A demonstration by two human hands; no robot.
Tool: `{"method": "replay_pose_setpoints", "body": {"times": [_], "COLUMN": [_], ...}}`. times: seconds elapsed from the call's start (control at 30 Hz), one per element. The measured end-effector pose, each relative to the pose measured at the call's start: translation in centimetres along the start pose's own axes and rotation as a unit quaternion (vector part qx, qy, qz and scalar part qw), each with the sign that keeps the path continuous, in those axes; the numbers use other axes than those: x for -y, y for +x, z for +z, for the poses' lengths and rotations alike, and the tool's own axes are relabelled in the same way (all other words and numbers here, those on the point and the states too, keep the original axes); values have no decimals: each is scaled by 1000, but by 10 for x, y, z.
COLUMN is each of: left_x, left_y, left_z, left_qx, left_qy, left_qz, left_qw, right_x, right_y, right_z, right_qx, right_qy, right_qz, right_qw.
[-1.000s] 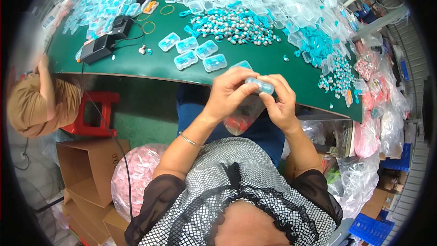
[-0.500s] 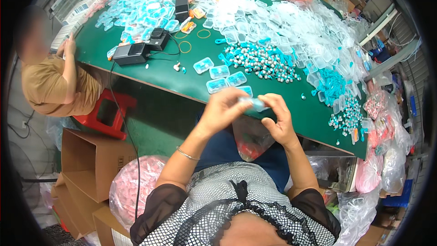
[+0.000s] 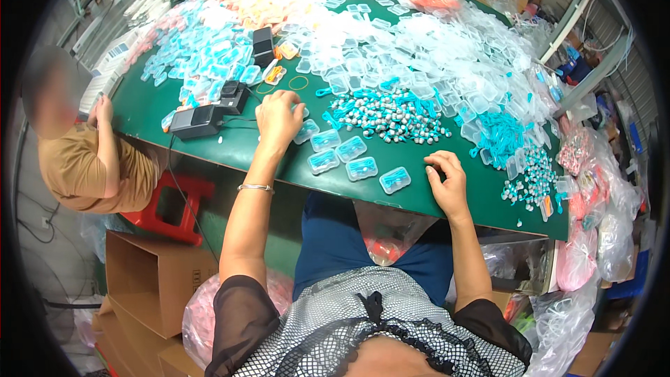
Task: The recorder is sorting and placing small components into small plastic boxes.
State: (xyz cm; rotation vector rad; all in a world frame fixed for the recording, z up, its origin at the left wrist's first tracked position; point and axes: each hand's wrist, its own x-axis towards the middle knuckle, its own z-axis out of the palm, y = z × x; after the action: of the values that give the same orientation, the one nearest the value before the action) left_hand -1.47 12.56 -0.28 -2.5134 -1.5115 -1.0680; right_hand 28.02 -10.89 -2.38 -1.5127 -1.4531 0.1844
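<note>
left hand is left of the heap of silver-beaded teal cords, palm down, fingers curled over the green tabletop, just beside the leftmost teal-filled clear case; fingertips are hard to read, cannot tell if they pinch anything. right hand is on the near side of the heap, toward its right end, fingers loosely bent, tips at the tabletop, no item seen in it. six filled cases lie in a loose cluster at the near-left side of the heap, the nearest one just left of the right hand; lids look shut, teal cord shows through. for good handling i'd pinch a case by its side walls, lightly, since the clear plastic looks thin and slick; lower and lift straight, as a sideways sweep would likely skid neighbours. the left wrist should probably clear the black boxy device, left of the heap. the right hand could steady the cluster's near end; loose beaded cords are best left unbrushed.
</note>
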Motion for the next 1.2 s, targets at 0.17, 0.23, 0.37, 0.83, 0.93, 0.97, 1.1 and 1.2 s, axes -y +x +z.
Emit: {"method": "replay_pose_setpoints", "body": {"times": [0.17,0.23,0.37,0.83,0.93,0.97,1.1,1.2], "left_x": [-16,-22,-16,-74,-108,-121,-176,-203], "left_y": [43,52,57,58,28,15,-46,-82], "left_z": [36,52,64,-14,-21,-20,3,21], "left_qx": [82,98,104,52,21,23,28,65], "left_qy": [-26,47,82,-135,-200,-224,-244,-224], "left_qz": [8,67,147,267,297,305,341,350], "left_qw": [996,992,980,953,933,925,907,907], "right_x": [-1,-3,-4,-9,-4,-1,-4,-16], "right_y": [0,-3,-10,-5,-5,-5,-9,-15], "right_z": [2,1,3,2,1,1,-3,-8], "right_qx": [13,15,25,18,-8,-32,-132,-173], "right_qy": [-12,-21,-30,-37,5,42,30,68], "right_qz": [7,7,9,0,26,64,13,27], "right_qw": [1000,1000,999,999,1000,997,991,982]}}
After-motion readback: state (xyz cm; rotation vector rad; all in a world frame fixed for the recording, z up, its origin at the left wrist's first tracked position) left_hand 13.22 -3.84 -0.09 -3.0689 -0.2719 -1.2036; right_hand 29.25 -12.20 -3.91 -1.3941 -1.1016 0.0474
